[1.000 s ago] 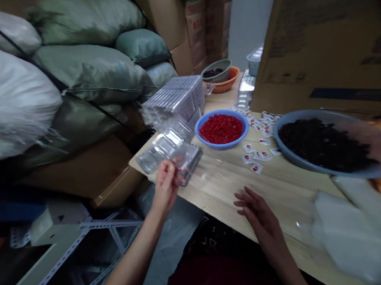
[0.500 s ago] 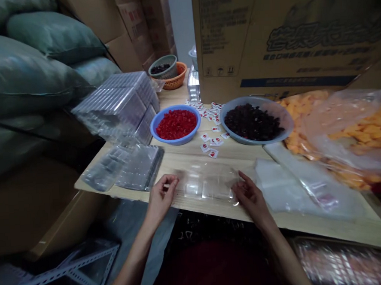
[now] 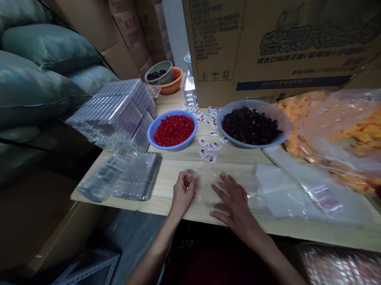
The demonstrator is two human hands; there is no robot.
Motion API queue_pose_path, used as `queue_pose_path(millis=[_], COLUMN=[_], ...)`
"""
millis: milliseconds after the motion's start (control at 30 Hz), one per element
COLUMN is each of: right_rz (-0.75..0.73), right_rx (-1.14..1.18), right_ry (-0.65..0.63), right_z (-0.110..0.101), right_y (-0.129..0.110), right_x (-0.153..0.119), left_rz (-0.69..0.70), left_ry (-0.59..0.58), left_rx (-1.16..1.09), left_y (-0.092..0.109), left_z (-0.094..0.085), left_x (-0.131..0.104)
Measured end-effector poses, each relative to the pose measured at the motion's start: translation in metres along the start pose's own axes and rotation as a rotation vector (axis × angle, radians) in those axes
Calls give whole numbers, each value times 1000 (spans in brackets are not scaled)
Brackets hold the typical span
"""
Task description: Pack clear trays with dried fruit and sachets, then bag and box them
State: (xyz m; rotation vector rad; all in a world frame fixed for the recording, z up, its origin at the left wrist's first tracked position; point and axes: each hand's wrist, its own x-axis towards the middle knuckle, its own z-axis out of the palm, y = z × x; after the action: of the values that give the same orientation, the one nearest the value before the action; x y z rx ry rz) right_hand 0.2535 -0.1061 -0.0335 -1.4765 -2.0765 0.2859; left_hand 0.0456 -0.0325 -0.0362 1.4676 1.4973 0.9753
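Observation:
Near the table's front edge, a clear plastic piece [image 3: 207, 182] lies between my hands, its outline blurred. The fingers of my left hand [image 3: 184, 192] are pinched at its left end. My right hand [image 3: 233, 204] is over its right part, palm down with fingers spread. Beyond them are small white packets with red prints [image 3: 211, 159], a blue bowl of red pieces [image 3: 173, 148] and a larger bowl of dark pieces [image 3: 288, 125]. Translucent bags [image 3: 280, 193] lie right of my right hand.
Flat clear trays [image 3: 134, 176] and a stack of clear plastic boxes [image 3: 117, 108] stand at the left. Orange pieces in plastic [image 3: 370, 127] are at the right. A large carton [image 3: 223, 37] rises behind the bowls. Baskets [image 3: 171, 88] sit at the back.
My left hand has moved right with its fingers still pinched. My right hand has shifted left and spread its fingers over the clear plastic. The view has tilted slightly.

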Motion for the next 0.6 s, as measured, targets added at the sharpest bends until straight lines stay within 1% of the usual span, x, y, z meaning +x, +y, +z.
queue_pose_path(millis=[67,100,167,200,233,267,300,333,367,400,467,500,533,567,600], right_rz=[23,33,27,9,-13,-37,-63,-87,-107,-118,-120,-109,-87,-52,1], right_rx=[-55,-72,-71,-58,-42,-22,0,25,52,81,150,189,229,268,296], right_ry=[-101,-138,-196,-226,-257,-294,-336,-379,-419,-454,-495,-486,-445,-371,-260], right_z=[21,28,34,34,33,31,28,25,22,17,4,-5,-17,-30,-45], right_y=[1,3,10,14,18,22,25,27,27,28,27,29,31,37,44], right_x=[-10,-12,-11,-7,-2,3,10,17,23,30,40,44,48,52,57], left_rz=[9,48,177,253,324,381,420,436,421,364,105,47,-7,-35,-43], left_ry=[13,31,116,172,227,271,294,283,246,173,-90,-162,-228,-269,-289], left_rx=[106,185,364,444,509,556,592,634,679,742,919,940,962,971,971], left_y=[-13,-14,-5,4,13,23,33,41,47,51,55,54,52,50,47], left_z=[-1,-4,-16,-25,-34,-44,-53,-61,-67,-70,-70,-67,-63,-60,-57], left_x=[-15,-21,-23,-17,-4,14,37,65,95,126,182,204,220,232,238])
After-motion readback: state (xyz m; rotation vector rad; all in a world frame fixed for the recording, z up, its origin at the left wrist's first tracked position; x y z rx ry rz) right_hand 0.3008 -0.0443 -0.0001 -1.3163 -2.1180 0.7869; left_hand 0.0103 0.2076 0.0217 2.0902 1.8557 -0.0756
